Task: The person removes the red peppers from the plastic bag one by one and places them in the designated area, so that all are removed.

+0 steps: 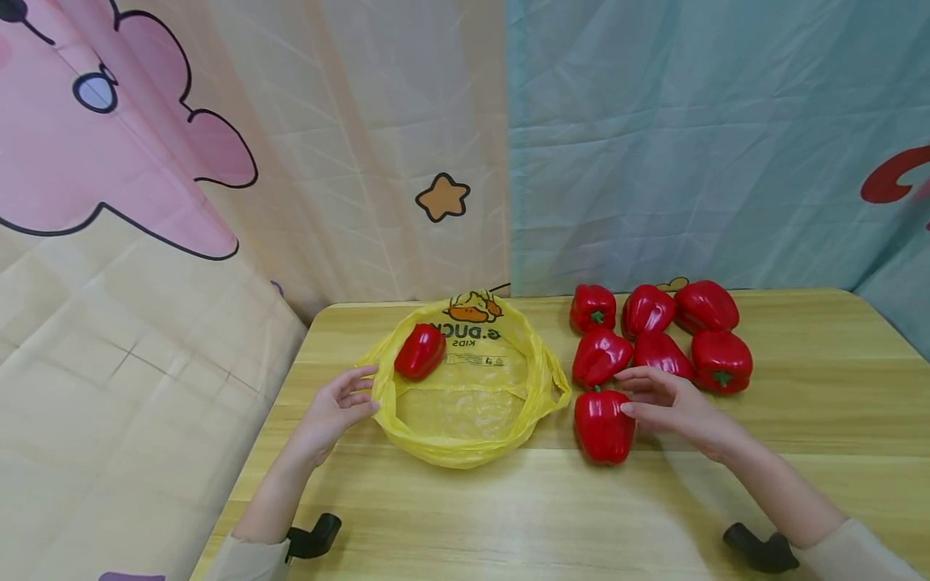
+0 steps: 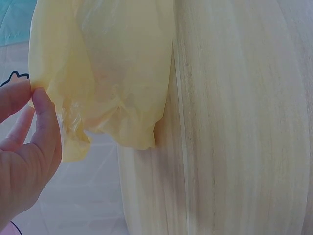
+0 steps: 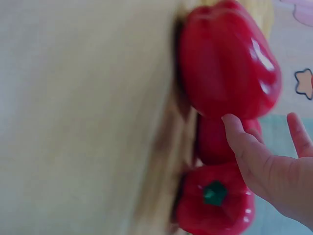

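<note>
A yellow plastic bag [image 1: 461, 452] lies spread wide on the table, with one red bell pepper [image 1: 420, 353] inside at its left. At the bag's left rim, my left hand [image 1: 330, 415] has its fingertips against or very close to the plastic, thumb and fingers apart in the head view. In the left wrist view, those fingertips overlap the bag [image 2: 112, 58]. Right of the bag, my right hand [image 1: 676, 407] reaches around the nearest bell pepper [image 1: 605, 429], thumb at its edge. The right wrist view shows that pepper [image 3: 227, 61] just beyond the fingertips.
Several more red bell peppers [image 1: 661, 355] are grouped behind and right of my right hand. The wooden table [image 1: 465, 524] ends at a printed curtain [image 1: 378, 161] at the back. Black curved pieces [image 1: 314, 537] sit by both wrists.
</note>
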Demonstrator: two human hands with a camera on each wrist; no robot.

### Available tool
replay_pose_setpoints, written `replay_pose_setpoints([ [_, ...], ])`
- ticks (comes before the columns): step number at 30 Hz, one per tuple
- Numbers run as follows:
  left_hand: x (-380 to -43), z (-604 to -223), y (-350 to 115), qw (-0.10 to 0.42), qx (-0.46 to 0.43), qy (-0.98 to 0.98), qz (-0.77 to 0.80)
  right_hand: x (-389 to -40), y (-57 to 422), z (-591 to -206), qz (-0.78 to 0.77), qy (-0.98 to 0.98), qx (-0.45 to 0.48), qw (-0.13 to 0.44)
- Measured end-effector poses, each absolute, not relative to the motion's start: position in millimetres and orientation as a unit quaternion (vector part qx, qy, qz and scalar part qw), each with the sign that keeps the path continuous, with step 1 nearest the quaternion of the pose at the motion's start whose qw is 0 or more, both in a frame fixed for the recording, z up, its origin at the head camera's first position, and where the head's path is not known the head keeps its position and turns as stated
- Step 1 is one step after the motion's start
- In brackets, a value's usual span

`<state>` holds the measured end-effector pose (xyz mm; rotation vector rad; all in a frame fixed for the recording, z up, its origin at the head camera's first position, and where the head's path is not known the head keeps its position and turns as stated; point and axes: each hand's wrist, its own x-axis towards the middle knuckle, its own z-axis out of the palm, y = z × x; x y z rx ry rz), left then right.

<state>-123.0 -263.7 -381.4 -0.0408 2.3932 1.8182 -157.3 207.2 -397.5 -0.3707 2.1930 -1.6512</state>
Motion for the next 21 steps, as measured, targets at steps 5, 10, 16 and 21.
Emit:
replay_pose_setpoints([
  [5,-123,-381,-263,0.067,-0.014,0.796,0.602,-161,209,-384,-0.581,0.783,-0.144,0.169],
  [10,-124,-380,-263,0.068,-0.017,0.796,0.602,-169,205,-369,-0.578,0.783,-0.157,0.168],
  [16,-124,-380,-263,0.068,-0.015,0.796,0.601,-177,196,-358,-0.573,0.785,-0.167,0.166],
  [21,-124,-381,-262,0.067,-0.013,0.791,0.607,-184,189,-350,-0.569,0.788,-0.163,0.169],
])
